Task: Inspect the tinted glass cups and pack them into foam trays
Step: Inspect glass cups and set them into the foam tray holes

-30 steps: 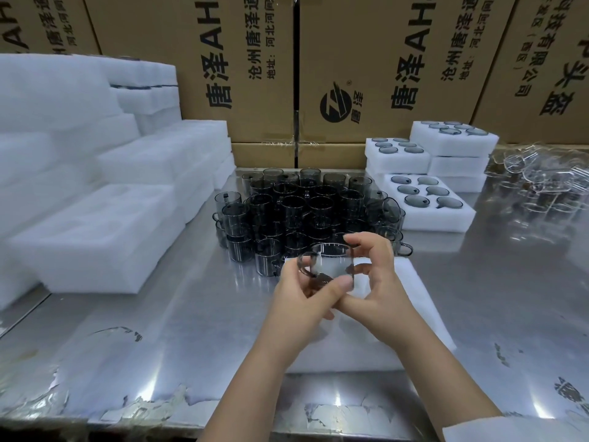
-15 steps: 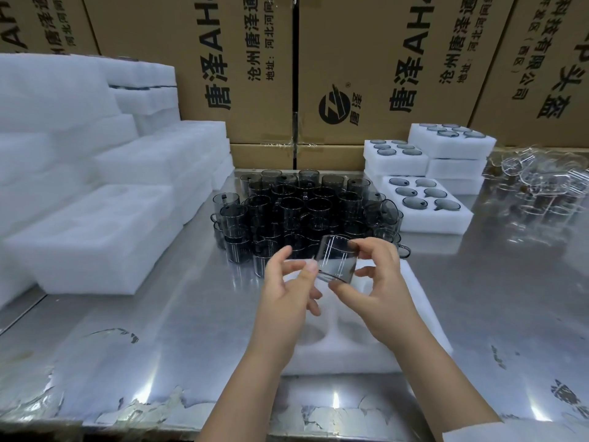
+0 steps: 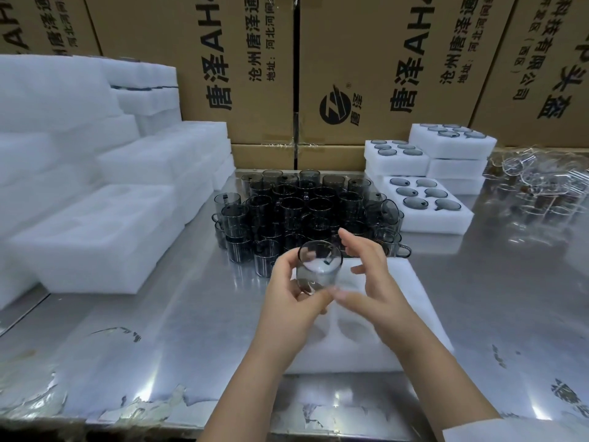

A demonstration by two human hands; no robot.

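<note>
One held piece: a tinted glass cup [image 3: 318, 272], lifted above the far-left part of the near foam tray [image 3: 411, 317], its mouth tipped up toward the camera.
Left grip [image 3: 287, 295]: fingers curled round the cup's left side, thumb under its lower edge; it pinches the cup and carries it.
Right grip [image 3: 373, 282]: spread, with the forefinger raised clear of the rim; the thumb tip lies just beside the cup's base, and blur hides whether it touches.
Near foam tray: white, lying flat on the counter [image 3: 159, 330] under both hands, with round pockets showing between the wrists.
Cup cluster [image 3: 306, 212]: many dark tinted cups standing upright and packed close together, just beyond the hands; some handles stick out on the right.
Packed trays [image 3: 427, 202]: on the far right, a six-pocket tray with a cup in each pocket; behind it, two short stacks of trays, their top ones also holding cups.
Foam stack [image 3: 95, 237]: white trays piled in steps along the left side.
Clear glassware [image 3: 541, 189]: a loose heap at the far right edge.
Cardboard boxes [image 3: 223, 74]: a printed wall of them behind the counter.
Sleeve [image 3: 516, 430]: white, at the right forearm, bottom right corner.
Counter: shiny steel, with a scuffed, peeling film along its near edge.
</note>
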